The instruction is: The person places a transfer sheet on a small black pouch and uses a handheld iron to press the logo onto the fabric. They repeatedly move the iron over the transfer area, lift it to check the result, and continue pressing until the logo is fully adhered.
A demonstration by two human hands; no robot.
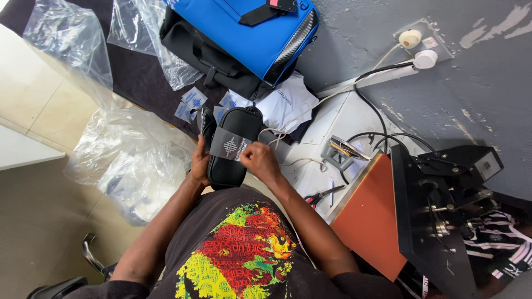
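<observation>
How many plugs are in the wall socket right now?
2: a round cream plug in the upper position of the clear-plated wall socket, and a white plug just below it. None looks hidden.

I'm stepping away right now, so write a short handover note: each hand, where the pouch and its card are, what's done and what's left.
Left hand: grips the left edge of the black pouch, held upright over the lap.
Right hand: pinches the grey card, which lies across the pouch front.
Nearby: more small cards on the dark cloth, clear plastic bags to the left, scissors and an open heat press to the right.
Done: card is placed on the pouch.
Left: the pouch is not yet in a bag; whether the card is fastened cannot be told.
</observation>
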